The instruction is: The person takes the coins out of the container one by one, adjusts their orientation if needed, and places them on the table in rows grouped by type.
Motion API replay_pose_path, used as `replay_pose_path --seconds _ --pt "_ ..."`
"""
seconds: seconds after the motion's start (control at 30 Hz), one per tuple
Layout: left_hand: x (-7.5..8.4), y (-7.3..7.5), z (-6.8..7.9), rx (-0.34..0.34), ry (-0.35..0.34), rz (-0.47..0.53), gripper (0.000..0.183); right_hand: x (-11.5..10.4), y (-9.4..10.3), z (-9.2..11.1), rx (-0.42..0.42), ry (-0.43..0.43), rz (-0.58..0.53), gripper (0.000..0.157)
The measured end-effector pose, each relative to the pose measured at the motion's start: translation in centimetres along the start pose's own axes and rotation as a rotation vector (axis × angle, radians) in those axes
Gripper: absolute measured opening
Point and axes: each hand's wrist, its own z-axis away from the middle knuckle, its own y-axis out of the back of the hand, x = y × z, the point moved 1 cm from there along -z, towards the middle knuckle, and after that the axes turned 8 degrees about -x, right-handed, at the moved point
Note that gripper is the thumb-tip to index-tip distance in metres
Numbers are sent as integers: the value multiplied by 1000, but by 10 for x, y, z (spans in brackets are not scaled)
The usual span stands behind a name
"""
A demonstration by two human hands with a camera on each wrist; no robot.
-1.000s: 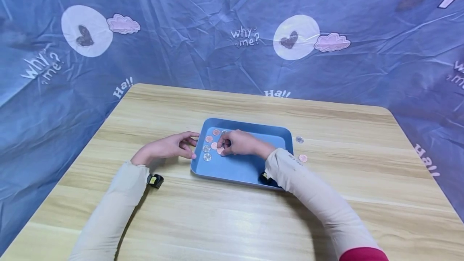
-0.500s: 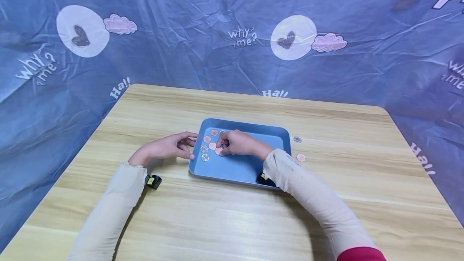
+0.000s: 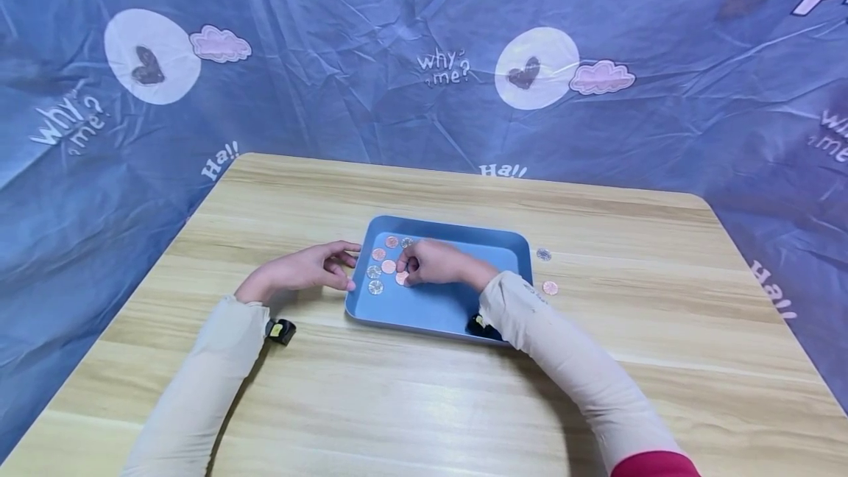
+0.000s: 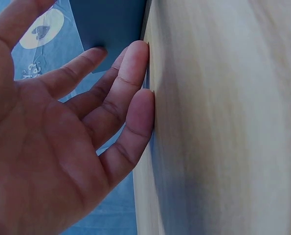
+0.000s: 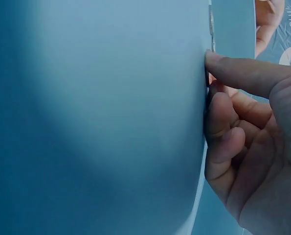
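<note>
A shallow blue tray (image 3: 430,306) holds several copper-coloured and silver-coloured coins, grouped toward its left end. My right hand (image 3: 440,262) reaches into it and pinches a copper coin (image 3: 401,278) flat against the tray floor. In the right wrist view a sliver of that copper coin (image 5: 212,78) shows between thumb and forefinger, while the other fingers curl against the tray. A second copper coin (image 3: 389,266) lies just left of the fingertips. My left hand (image 3: 310,268) has its fingers spread at the tray's left wall, fingertips against the wall (image 4: 108,29) and the tabletop.
Right of the tray, a silver coin (image 3: 544,255) and a copper coin (image 3: 550,288) lie on the wooden table (image 3: 371,403). Silver coins (image 3: 375,288) sit near the tray's left wall. A printed blue cloth (image 3: 371,109) hangs behind the table.
The copper coin under my right fingertips has shifted slightly toward the front right with the hand. My left hand stays at the tray wall. The head view has turned slightly.
</note>
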Motion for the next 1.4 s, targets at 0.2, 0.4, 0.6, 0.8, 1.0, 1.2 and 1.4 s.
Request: replay_pose_path --seconds 0.2,0.4,0.6,0.8,1.0,1.2,1.4 --pt "-1 0 -1 4 2 -14 76 0 0 3 -23 3 4 15" --pt "0 1 -1 4 1 -12 77 -2 2 6 -5 12 24 15" --pt "1 1 -3 2 -7 -15 76 -1 3 10 -18 25 -69 14" --pt "0 2 -3 1 -14 -16 76 5 4 11 -54 21 -197 12" --pt "1 1 -3 2 -13 -27 76 8 19 25 -33 40 -265 14" --pt "1 1 -3 7 -6 -29 77 17 39 54 -2 64 -348 14" --pt "-1 0 -2 9 -4 -35 77 32 55 93 47 64 -337 17"
